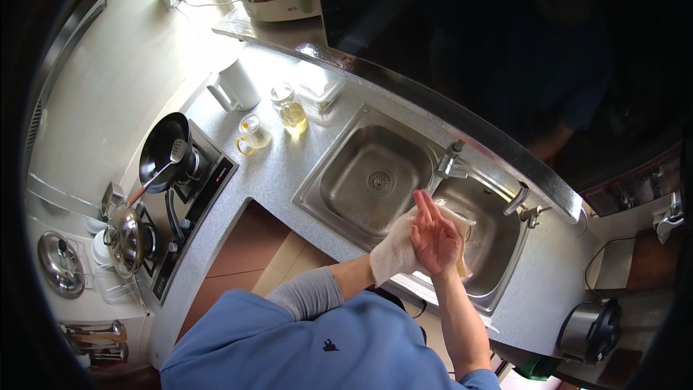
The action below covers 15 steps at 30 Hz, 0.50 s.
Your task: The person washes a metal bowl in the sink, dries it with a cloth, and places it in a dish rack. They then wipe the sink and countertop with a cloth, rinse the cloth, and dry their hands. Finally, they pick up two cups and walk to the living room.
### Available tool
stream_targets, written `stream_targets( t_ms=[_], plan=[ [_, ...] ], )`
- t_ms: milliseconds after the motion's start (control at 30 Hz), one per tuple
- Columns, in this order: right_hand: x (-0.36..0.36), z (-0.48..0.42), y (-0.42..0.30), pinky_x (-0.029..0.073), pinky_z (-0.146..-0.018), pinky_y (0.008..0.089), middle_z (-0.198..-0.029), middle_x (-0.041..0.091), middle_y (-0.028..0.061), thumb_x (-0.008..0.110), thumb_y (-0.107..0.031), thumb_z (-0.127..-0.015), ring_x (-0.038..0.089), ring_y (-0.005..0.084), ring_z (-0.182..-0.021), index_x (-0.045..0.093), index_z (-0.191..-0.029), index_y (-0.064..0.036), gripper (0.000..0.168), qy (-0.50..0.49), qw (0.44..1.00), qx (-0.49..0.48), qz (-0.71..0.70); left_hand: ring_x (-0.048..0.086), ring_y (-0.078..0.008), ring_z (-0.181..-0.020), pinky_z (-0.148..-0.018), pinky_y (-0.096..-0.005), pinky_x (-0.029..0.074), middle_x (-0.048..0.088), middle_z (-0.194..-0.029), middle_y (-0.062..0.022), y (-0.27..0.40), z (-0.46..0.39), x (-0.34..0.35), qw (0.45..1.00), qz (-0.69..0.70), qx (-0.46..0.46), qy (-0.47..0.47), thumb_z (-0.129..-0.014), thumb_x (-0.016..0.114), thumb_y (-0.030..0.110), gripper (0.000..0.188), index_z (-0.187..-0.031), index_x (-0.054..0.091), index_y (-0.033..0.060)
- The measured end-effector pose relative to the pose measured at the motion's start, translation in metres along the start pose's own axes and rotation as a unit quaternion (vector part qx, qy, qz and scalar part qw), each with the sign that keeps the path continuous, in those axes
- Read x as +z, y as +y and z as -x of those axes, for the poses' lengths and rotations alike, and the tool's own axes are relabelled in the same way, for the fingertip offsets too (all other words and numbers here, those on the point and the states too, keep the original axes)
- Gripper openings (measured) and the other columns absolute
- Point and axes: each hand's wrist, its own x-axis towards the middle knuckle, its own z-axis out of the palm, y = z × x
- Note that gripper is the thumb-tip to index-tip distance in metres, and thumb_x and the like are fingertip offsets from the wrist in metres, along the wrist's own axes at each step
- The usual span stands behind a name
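A pale cloth (392, 254) covers my left hand up to the wrist, so its fingers are hidden. More of the cloth spreads behind my right hand (436, 241), which lies against it palm up, fingers extended and partly apart, with nothing in the palm. Both hands are close together over the near edge and divider of a double stainless steel sink. The left basin (346, 184) has a round drain; the cloth hangs partly over the right basin (487, 244). A chrome faucet (448, 161) stands behind the hands.
At left, a black wok (157, 146) with a slotted turner and a lidded pan (130, 238) sit on a gas stove. A white pitcher (238, 86), glass jug (291, 111), glass mug (254, 132) and lidded container (319, 86) stand behind. A rice cooker (590, 330) is at right.
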Motion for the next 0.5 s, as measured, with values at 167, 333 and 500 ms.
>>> stream_targets(
  t_ms=[167, 333, 500],
  plan=[
    [-0.001, 0.022, -0.016, 0.057, -0.091, 0.0388, -0.125, 0.066, 0.0159, 0.056, -0.023, -0.104, 0.068, 0.0243, -0.103, 0.058, -0.136, -0.003, 0.038, 0.071, 0.929, -0.089, 0.352, 0.069, -0.0229, -0.098, -0.078, -0.0351, 0.058, 0.071, -0.106, -0.0103, 0.032, -0.004, 0.012, 0.964, -0.234, 0.04, 0.118, -0.087, 0.075, 0.021, 0.027, -0.109, 0.071, 0.0049],
    [0.028, 0.045, -0.022, 0.057, -0.084, 0.0358, -0.102, 0.069, 0.0122, 0.054, -0.017, -0.103, 0.068, 0.0217, -0.09, 0.064, -0.116, -0.005, 0.02, 0.115, 0.928, -0.153, 0.319, 0.072, -0.0261, -0.096, -0.074, -0.0384, 0.061, 0.074, -0.102, -0.0118, 0.13, 0.008, 0.064, 0.505, -0.793, 0.171, 0.296, -0.083, 0.079, 0.018, 0.027, -0.105, 0.074, 0.0038],
    [0.048, 0.072, -0.012, 0.056, -0.088, 0.0347, -0.1, 0.071, 0.0132, 0.051, -0.011, -0.105, 0.069, 0.0211, -0.091, 0.063, -0.113, -0.001, 0.018, 0.131, 0.897, -0.154, 0.393, 0.071, -0.0285, -0.1, -0.08, -0.0413, 0.059, 0.072, -0.105, -0.0135, 0.226, -0.064, 0.147, 0.339, -0.753, 0.535, 0.179, -0.083, 0.077, 0.014, 0.028, -0.108, 0.072, 0.0034]
  ],
)
